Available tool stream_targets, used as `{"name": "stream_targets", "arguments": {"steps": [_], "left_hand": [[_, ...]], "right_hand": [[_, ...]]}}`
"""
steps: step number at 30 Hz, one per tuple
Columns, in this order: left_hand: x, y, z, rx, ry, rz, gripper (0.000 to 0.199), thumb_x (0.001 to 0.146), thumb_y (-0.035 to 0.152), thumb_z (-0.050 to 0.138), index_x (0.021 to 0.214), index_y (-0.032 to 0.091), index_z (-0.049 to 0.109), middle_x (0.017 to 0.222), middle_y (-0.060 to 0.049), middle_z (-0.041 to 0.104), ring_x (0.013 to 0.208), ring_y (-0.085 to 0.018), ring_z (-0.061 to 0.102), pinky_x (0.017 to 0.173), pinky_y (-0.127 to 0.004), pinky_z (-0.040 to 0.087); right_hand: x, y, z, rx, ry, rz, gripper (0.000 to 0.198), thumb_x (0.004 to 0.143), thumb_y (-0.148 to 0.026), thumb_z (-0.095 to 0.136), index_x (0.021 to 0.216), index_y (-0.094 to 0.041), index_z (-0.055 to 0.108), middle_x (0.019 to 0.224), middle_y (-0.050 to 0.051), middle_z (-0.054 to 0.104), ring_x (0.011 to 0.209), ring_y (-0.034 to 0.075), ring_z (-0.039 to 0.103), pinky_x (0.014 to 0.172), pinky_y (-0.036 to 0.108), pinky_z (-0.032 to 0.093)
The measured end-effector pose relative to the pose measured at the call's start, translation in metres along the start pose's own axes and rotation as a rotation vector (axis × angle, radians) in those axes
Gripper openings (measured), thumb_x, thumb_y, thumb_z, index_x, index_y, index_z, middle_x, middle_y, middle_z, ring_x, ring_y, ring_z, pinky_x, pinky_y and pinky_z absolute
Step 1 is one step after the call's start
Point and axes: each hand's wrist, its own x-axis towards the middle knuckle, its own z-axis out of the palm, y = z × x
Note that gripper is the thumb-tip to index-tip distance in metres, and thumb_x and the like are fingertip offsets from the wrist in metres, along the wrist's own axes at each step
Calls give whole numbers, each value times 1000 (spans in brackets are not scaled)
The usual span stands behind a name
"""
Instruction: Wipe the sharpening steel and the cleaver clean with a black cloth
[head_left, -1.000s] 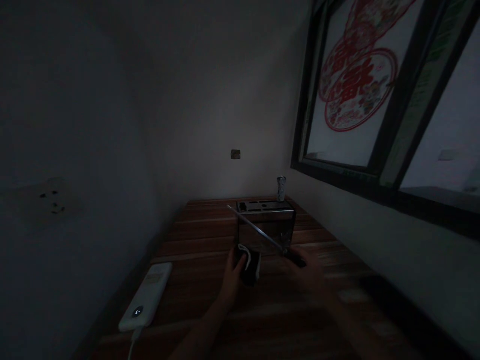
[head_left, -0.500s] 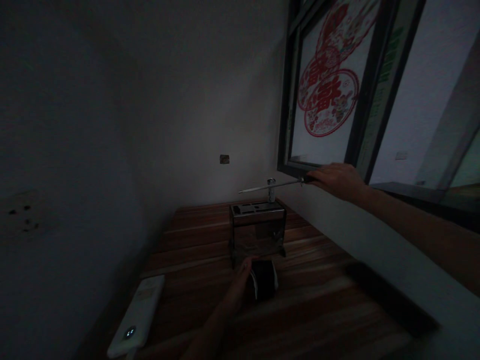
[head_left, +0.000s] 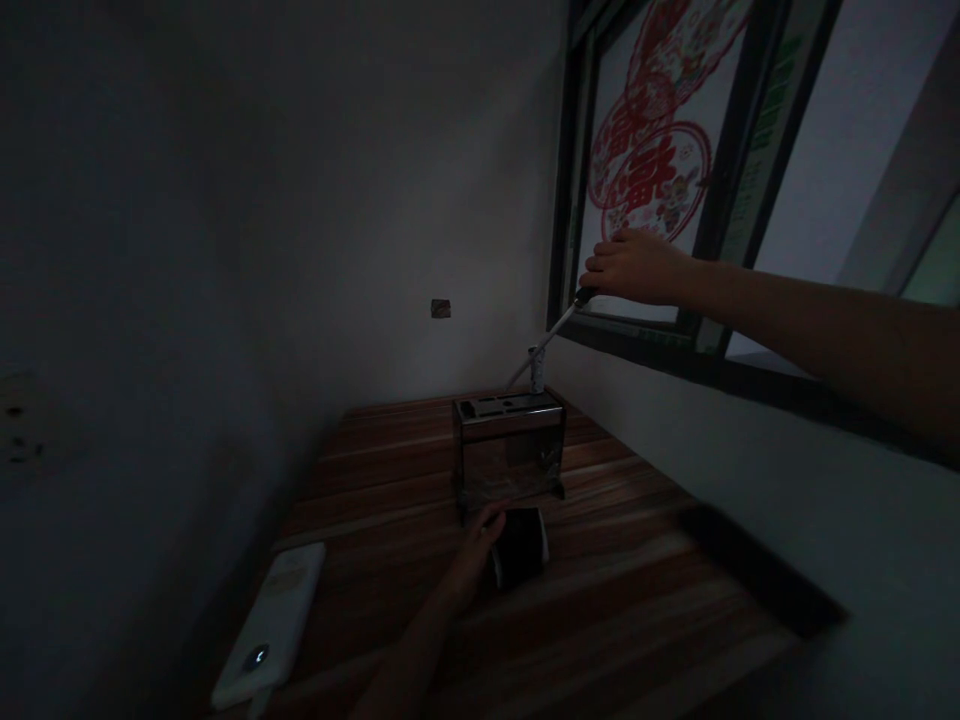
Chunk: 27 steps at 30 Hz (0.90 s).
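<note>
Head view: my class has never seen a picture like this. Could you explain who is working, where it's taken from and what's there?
There is no machine: a person works with bare hands, and a camera worn on the head looks forward and down. The raised right hand holds a thin rod, slanting down toward a slotted rack on the wooden table. The left hand is at the left side of a black object; it is too dark to judge the grip. Nearer, at the left, lies a white device. A can is on or behind the rack; I cannot tell which.
</note>
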Motion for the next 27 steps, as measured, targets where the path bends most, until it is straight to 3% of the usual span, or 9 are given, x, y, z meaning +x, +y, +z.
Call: {"name": "stream_targets", "arguments": {"steps": [10, 16, 27], "left_hand": [[0, -2, -2, 125, 15, 29, 39, 69, 45, 58, 102, 24, 56, 104, -2, 59, 96, -18, 53, 81, -26, 42], [1, -3, 1, 131, 45, 24, 40, 67, 46, 59, 99, 23, 56, 94, -2, 62, 92, -20, 56, 79, -28, 44], [3, -5, -1, 167, 36, 47, 35, 69, 45, 57, 97, 23, 57, 98, -2, 60, 95, -19, 54, 81, -26, 42]], "right_hand": [[3, -3, 9, 50, -27, -24, 29, 89, -31, 32, 81, -21, 59, 79, 1, 61, 89, 17, 50, 73, 35, 33], [3, -4, 15, 115, 28, -8, 31, 88, -33, 33, 79, -20, 60, 81, 1, 62, 91, 17, 50, 75, 35, 33], [5, -1, 30, 109, 18, -13, 29, 88, -31, 34, 81, -20, 60, 85, 1, 63, 95, 17, 49, 77, 36, 33]]}}
